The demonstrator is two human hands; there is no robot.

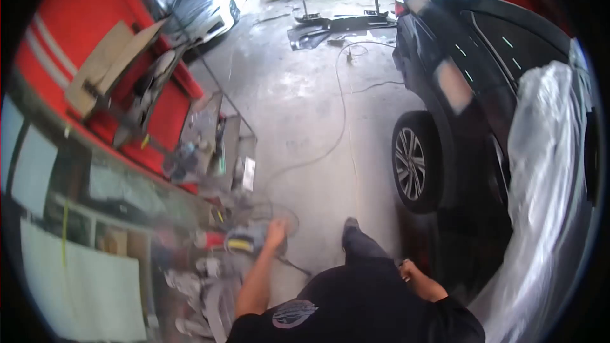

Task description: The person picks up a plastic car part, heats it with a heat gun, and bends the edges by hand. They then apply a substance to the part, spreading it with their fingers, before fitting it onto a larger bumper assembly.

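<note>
My left hand (276,234) is stretched out low on the left, smeared by motion, so its finger pose does not show clearly. It overlaps the edge of a grey machine (255,240) with a yellow label, among red and grey items beside the wall. Close to my right hip, my right hand (410,271) is closed with the fingers curled in. A small dark bit shows at its fingers, too small to name. The dark car's rear wheel (410,162) stands ahead of that hand.
A dark car (470,121) lines the right side, partly draped in clear plastic sheeting (540,146). A hose (344,105) snakes over the floor toward removed bumper parts (337,28). Cluttered shelves (210,133) stand left. White cars (213,1) are parked farther back.
</note>
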